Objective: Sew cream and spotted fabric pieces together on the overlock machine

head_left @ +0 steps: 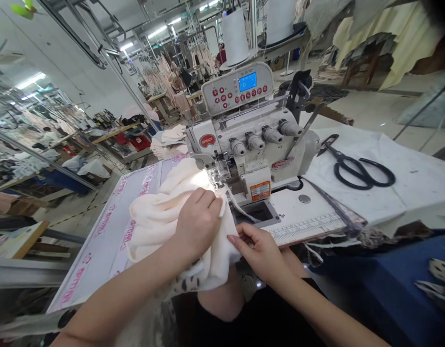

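A cream fabric piece (161, 212) lies bunched on the sewing table (99, 241) and runs under the presser foot of a white overlock sewing machine (244, 140). My left hand (199, 219) rests on top of the fabric with fingers curled, pressing and gripping it just in front of the needle. My right hand (256, 250) pinches the fabric's lower right edge near the table's front edge.
Black scissors (359, 168) lie on a white cloth right of the machine. A ruler strip (309, 226) runs along the table front. A blue surface (388, 284) sits at lower right. Workstations, hanging garments and other people fill the hall behind.
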Demonstrator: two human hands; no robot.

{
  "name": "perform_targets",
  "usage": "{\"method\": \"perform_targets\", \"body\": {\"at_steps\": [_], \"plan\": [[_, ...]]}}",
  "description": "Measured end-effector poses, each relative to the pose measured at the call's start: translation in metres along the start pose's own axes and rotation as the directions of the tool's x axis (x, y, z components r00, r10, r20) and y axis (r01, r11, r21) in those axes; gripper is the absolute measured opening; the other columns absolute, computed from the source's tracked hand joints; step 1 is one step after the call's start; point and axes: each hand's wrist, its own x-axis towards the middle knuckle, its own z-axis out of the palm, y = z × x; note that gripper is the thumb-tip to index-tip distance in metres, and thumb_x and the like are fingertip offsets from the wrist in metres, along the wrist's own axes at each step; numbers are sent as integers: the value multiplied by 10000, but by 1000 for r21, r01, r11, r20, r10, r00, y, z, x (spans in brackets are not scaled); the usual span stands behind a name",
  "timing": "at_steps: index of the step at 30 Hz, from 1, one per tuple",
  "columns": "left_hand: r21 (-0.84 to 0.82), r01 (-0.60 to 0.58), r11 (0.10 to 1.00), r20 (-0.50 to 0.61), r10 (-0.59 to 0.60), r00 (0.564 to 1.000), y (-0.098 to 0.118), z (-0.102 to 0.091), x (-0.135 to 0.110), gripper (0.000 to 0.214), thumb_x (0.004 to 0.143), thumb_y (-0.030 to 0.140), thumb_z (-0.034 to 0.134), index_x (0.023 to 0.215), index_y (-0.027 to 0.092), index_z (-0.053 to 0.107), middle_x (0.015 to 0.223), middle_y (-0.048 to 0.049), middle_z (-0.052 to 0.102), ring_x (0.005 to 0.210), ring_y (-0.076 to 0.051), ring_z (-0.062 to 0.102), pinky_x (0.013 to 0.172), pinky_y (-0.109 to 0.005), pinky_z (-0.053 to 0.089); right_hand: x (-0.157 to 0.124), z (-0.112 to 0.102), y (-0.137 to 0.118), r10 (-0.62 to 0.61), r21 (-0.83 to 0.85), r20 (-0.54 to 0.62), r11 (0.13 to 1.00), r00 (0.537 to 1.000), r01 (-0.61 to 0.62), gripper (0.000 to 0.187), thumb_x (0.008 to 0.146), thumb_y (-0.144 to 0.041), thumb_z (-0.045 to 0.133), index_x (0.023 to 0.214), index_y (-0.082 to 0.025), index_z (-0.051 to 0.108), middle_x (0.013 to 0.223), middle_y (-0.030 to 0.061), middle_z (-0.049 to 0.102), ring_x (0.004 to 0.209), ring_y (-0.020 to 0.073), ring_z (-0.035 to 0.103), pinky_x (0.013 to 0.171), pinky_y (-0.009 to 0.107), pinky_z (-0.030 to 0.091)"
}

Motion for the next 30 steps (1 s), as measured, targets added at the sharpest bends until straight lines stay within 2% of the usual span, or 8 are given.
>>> {"method": "perform_targets", "body": {"at_steps": [4,12,14,16,19,21,26,30], "plan": [[59,-13,998,-6,14,1000,6,3,-2,115,736,47,473,728,104,572,695,-77,503,709,-211,435,637,-326,439,-1,-2,3,-18,-5,-19,1000,1000,18,153,814,-279,501,708,-173,534,628,-22,490,590,118,438,544,214,345],[153,10,988,40,-16,999,3,11,15,160,808,123,456,671,126,539,661,-67,454,676,-212,414,595,-325,404,28,-7,7,-106,-115,-68,988,992,98,127,794,-255,522,697,-176,545,638,-22,495,616,125,453,583,227,359],[162,47,986,32,-53,998,5,12,16,176,822,133,442,678,125,544,664,-70,456,674,-214,416,595,-329,404,31,-6,8,-84,-47,-40,996,996,82,99,782,-257,539,727,-176,551,661,-19,514,632,127,470,601,233,377],[120,109,987,40,-114,993,7,9,12,162,828,130,426,733,121,557,693,-72,468,687,-212,427,603,-328,412,29,-4,10,-14,108,35,994,999,11,110,756,-279,578,776,-173,560,688,-14,545,642,132,494,596,238,402],[-46,179,983,44,-177,983,8,-1,-5,180,817,96,409,925,112,552,815,-76,508,772,-202,460,686,-325,438,20,0,11,107,327,224,928,969,-178,210,718,-323,629,842,-157,593,729,8,593,651,146,534,583,253,436],[-114,225,968,9,-225,974,4,-11,-24,228,790,71,413,979,114,532,916,-87,515,869,-208,467,769,-335,432,12,0,10,131,383,312,889,941,-251,221,716,-339,636,818,-143,628,784,34,621,710,167,566,638,280,460],[-54,340,939,9,-340,940,-17,-42,-72,196,774,105,427,939,124,532,986,-101,514,952,-236,467,827,-368,402,1,-5,6,57,428,333,880,941,-205,223,690,-336,675,801,-143,678,968,64,635,901,218,575,795,337,458],[-158,420,894,164,-395,904,-16,-64,-78,166,821,149,352,839,165,516,780,-28,546,742,-166,518,642,-275,416,6,17,-2,41,497,404,829,914,-257,278,690,-321,679,903,-143,664,894,58,679,839,204,614,786,346,473]]}}
